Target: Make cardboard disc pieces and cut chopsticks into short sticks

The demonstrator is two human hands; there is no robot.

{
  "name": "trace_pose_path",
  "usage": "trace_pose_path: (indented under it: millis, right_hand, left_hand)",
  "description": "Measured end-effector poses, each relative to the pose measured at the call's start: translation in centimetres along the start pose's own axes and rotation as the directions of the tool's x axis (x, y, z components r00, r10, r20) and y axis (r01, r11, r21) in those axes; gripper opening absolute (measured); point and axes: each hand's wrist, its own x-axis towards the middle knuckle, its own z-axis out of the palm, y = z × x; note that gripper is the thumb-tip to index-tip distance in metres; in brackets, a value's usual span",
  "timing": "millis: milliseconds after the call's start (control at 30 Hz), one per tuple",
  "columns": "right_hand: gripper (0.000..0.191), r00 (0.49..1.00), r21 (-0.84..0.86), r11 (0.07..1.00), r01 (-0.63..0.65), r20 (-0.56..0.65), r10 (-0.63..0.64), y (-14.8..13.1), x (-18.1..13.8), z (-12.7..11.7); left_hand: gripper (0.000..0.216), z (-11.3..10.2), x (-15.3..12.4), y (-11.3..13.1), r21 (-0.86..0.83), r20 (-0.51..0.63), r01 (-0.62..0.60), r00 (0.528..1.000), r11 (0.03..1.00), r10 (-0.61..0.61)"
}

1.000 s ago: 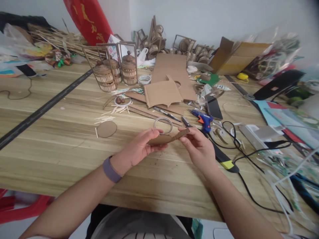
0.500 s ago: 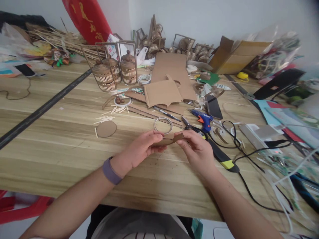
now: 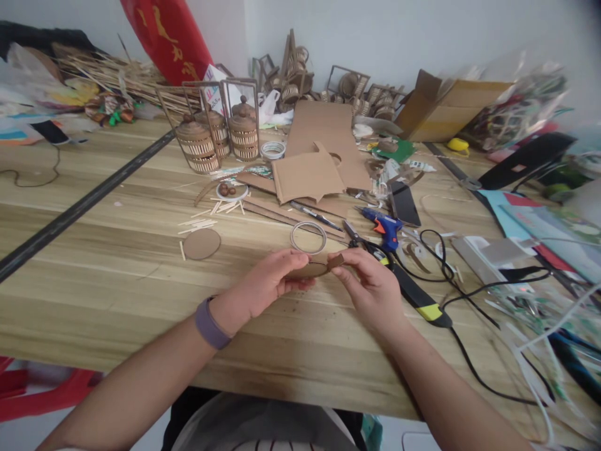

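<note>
Between my hands, just above the table's front half, is a round cardboard disc (image 3: 307,271). My left hand (image 3: 265,285) is closed on its left side, thumb on top and fingers beneath. A narrow brown cardboard strip (image 3: 336,261) sits at the disc's right edge, pinched between the thumb and fingers of my right hand (image 3: 369,282). Just beyond my fingers a roll of tape (image 3: 308,237) lies flat. Another cardboard disc (image 3: 201,243) rests on the table to the left, with small wooden sticks (image 3: 200,223) beside it.
A blue glue gun (image 3: 385,228), scissors (image 3: 351,232) and a black power strip (image 3: 422,297) with cables lie to the right. Cardboard sheets (image 3: 307,175) and a pen (image 3: 315,215) lie ahead. Lidded basket-like models (image 3: 198,147) stand at the back left; an open carton (image 3: 451,103) stands back right.
My right hand has tilted the strip slightly, and more of the disc's top shows now. Both hands keep their hold; the whole view has shifted a little.
</note>
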Motion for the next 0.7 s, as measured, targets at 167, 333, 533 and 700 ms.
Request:
trace_pose_path:
  millis: [167, 333, 533, 700]
  right_hand:
    - [0.007, 0.998, -0.054, 0.997, 0.055, 0.022, -0.054, 0.15, -0.06, 0.10]
    - [0.015, 0.982, -0.069, 0.980, 0.188, 0.032, -0.187, 0.44, -0.11, 0.39]
    - [0.018, 0.982, -0.034, 0.981, 0.189, 0.034, -0.188, 0.25, -0.11, 0.61]
    - [0.020, 0.985, 0.007, 0.985, 0.170, -0.008, -0.170, 0.25, -0.15, 0.63]
  left_hand:
    - [0.028, -0.16, 0.05, -0.23, 0.006, -0.012, 0.010, 1.000, 1.000, -0.009]
    - [0.031, -0.30, 0.14, -0.42, 0.010, 0.007, 0.010, 1.000, 1.000, -0.010]
    - [0.035, -0.44, 0.26, -0.74, 0.005, 0.018, 0.031, 0.999, 1.000, -0.031]
    - [0.035, -0.29, 0.16, -0.70, -0.041, 0.065, -0.005, 0.998, 0.999, 0.008]
